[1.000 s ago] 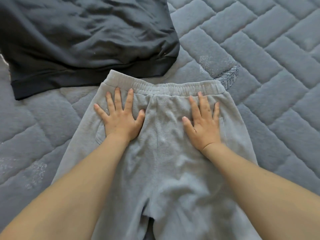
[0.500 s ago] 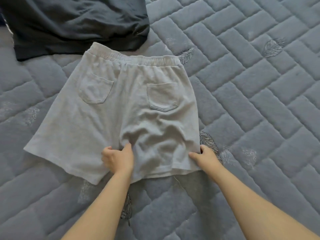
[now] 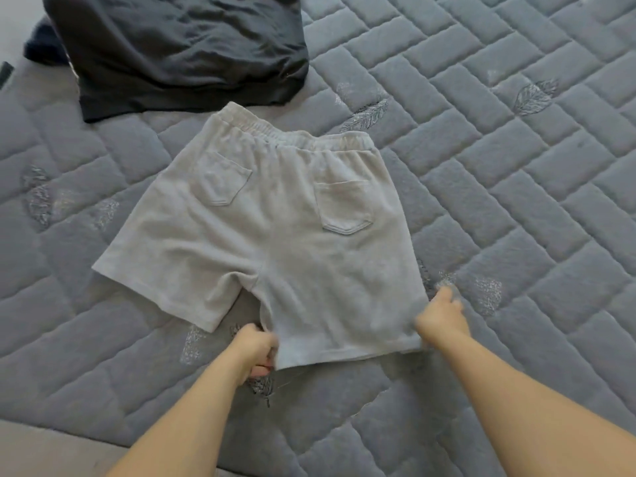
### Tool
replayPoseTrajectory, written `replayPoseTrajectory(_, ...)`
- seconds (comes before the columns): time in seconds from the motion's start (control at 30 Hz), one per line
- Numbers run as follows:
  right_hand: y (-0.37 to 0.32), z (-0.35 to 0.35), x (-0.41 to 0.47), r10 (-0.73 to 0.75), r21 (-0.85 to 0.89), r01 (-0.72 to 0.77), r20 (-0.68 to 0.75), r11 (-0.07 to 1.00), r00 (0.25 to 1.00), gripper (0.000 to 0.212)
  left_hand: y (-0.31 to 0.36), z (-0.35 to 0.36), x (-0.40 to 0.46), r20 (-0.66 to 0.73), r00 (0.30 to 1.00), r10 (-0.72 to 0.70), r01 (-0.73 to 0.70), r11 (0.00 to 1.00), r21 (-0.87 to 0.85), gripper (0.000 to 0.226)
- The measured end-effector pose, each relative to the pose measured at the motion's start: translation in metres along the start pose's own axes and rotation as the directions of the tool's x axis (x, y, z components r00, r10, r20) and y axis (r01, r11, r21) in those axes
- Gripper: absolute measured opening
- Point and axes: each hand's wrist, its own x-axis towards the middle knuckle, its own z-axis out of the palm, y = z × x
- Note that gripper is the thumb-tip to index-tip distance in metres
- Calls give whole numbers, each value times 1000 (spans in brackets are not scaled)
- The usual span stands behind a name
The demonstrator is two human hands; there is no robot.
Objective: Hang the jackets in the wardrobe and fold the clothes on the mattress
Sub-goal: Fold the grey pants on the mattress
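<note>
Setting: a bedroom in a home. Evidence: a grey quilted mattress (image 3: 499,173), bare of sheets, stitched in a brick-like pattern with embroidered feather motifs, fills nearly the whole view. Household clothing lies on it: a pair of light grey shorts (image 3: 275,242) with an elastic waistband and two back pockets, spread flat, and a crumpled black garment (image 3: 179,53) beyond them, with a dark blue cloth (image 3: 43,46) just beside it. A strip of pale floor (image 3: 41,452) shows past the mattress's near edge.

Both hands (image 3: 256,346) (image 3: 442,316) pinch grey shorts (image 3: 275,242) hem on mattress (image 3: 516,201).
</note>
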Motion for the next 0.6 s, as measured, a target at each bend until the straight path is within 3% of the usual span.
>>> replayPoseTrajectory(0.07, -17, 17, -13, -160, -197, 133, -124, 971, 979, 70, 3, -18, 7, 16, 1000, 17, -17, 1000, -2, 9)
replayPoseTrajectory(0.13, -45, 39, -27, -432, -337, 367, -139, 867, 891, 74, 9, -50, 17, -141, 988, 53, -65, 995, -77, 8)
replayPoseTrajectory(0.23, -101, 78, -51, -635, -335, 605, 23, 723, 772, 68, 5, -116, 29, -541, 836, 91, -195, 971, -138, 23)
replayPoseTrajectory(0.3, -139, 106, -71, -718, -355, 685, 52, 636, 694, 54, 3, -163, 41, -677, 736, -16, -273, 908, -318, 45)
replayPoseTrajectory(0.33, -156, 120, -81, -761, -381, 714, 40, 588, 648, 45, 3, -186, 49, -679, 730, -80, -291, 863, -414, 54)
replayPoseTrajectory(0.4, -185, 146, -102, -809, -411, 746, 33, 523, 586, 42, 8, -222, 65, -603, 789, -118, -332, 743, -581, 58)
replayPoseTrajectory(0.5, -213, 179, -125, -850, -561, 733, 93, 385, 518, 64, 23, -252, 82, -435, 900, -37, -334, 583, -741, 45)
replayPoseTrajectory(0.57, -223, 196, -134, -825, -665, 689, 193, 288, 531, 73, 27, -259, 85, -312, 950, 29, -279, 529, -802, 37)
replayPoseTrajectory(0.6, -228, 199, -137, -807, -693, 671, 222, 264, 547, 66, 29, -260, 82, -267, 962, 62, -260, 512, -818, 30)
